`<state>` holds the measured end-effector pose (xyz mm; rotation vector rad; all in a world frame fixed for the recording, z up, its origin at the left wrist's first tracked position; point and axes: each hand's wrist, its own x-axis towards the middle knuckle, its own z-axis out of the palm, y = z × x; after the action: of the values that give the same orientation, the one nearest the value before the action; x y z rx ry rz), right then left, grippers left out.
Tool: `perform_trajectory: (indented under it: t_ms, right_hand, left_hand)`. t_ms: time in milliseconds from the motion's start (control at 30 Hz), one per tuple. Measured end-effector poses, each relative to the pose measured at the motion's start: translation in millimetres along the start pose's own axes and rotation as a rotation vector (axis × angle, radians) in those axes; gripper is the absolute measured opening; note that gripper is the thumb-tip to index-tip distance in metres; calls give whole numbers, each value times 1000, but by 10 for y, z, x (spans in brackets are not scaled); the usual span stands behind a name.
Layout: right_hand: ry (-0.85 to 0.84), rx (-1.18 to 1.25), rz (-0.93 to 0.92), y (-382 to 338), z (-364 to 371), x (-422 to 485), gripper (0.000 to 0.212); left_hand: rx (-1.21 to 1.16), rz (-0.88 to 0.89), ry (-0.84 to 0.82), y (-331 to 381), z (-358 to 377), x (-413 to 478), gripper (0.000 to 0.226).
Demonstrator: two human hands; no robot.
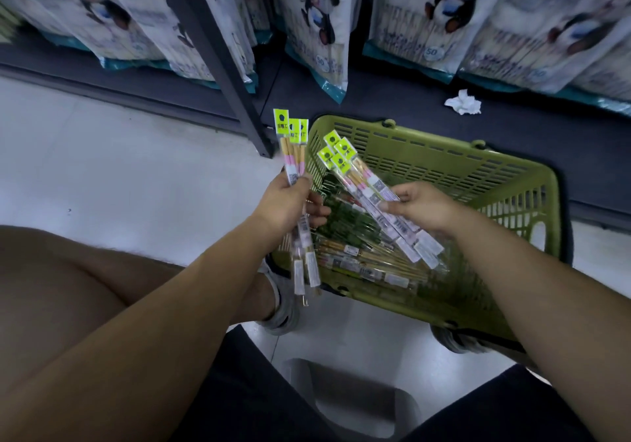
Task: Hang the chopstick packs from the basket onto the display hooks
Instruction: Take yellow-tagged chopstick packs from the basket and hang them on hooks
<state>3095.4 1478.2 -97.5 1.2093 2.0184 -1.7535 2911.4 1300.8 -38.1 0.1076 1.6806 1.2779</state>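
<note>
left hand [286,199] is gripping a small fan of chopstick packs [293,144], held upright just left of the green basket [444,165]; right hand [420,207] pinches a second bunch [355,175] angled over the basket, with more loose packs [368,260] lying in the bottom; my worry is that both hands are full, so those slick sleeves could slide out of either fan once one hand has to thread a header hole onto a hook, and a dropped pack ends up on the floor; can't see any free hooks from here either; the basket sits on a pale smooth floor [102,168] right by the dark shelf base [409,100], which has a crumpled tissue [463,102] on it; big panda-print bags [317,21] hang above, grey stool [358,394] down between the person's legs
</note>
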Motion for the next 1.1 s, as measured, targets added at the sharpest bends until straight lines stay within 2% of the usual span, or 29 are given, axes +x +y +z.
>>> perform_trajectory:
  t_ms: [100, 200, 300, 367, 433, 500, 633, 733, 800, 833, 867, 933, 1000, 1100]
  right_hand:
    - [-77, 325, -56, -328, 60, -111, 19]
    - [-61, 375, -153, -646, 294, -184, 18]
    - [52, 122, -321, -838, 512, -223, 20]
    - [144, -226, -428, -889, 557, -229, 27]
    - [198, -526, -448, -903, 557, -251, 33]
    - [181, -632, -434, -929, 554, -278, 39]
    - [190, -591, -411, -985, 590, -284, 37]
    - [80, -293, -375, -998, 587, -266, 35]
    - [45, 10, -324, -924, 563, -214, 17]
    - [77, 84, -295, -840, 549, -172, 7]
    - [116, 73, -271, -722, 543, -122, 8]
    - [125, -158, -181, -387, 562, -20, 7]
    - [3, -404, -71, -30, 640, 44, 20]
    - [-209, -583, 59, 365, 803, 35, 34]
  left_hand:
    - [-6, -9, -87, -13, 79, -1, 36]
    - [-43, 83, -185, -33, 179, -28, 39]
    - [-143, 166, -153, -37, 218, -37, 26]
    - [-146, 195, -126, -23, 178, -31, 19]
    - [-123, 208, -135, 0, 136, -36, 18]
    - [-115, 201, -137, 15, 117, -28, 23]
    - [-165, 136, -80, 28, 98, -30, 26]
    - [-195, 119, -35, 71, 68, -42, 20]
    - [-184, 111, 12, 129, 0, -41, 21]
    - [-155, 114, 46, 157, -61, -26, 19]
    - [-107, 125, 76, 177, -139, -4, 17]
    - [-12, 140, 91, 189, -291, 16, 13]
    - [8, 128, 72, 152, -376, 19, 14]
    - [56, 104, 43, 38, -378, 10, 16]
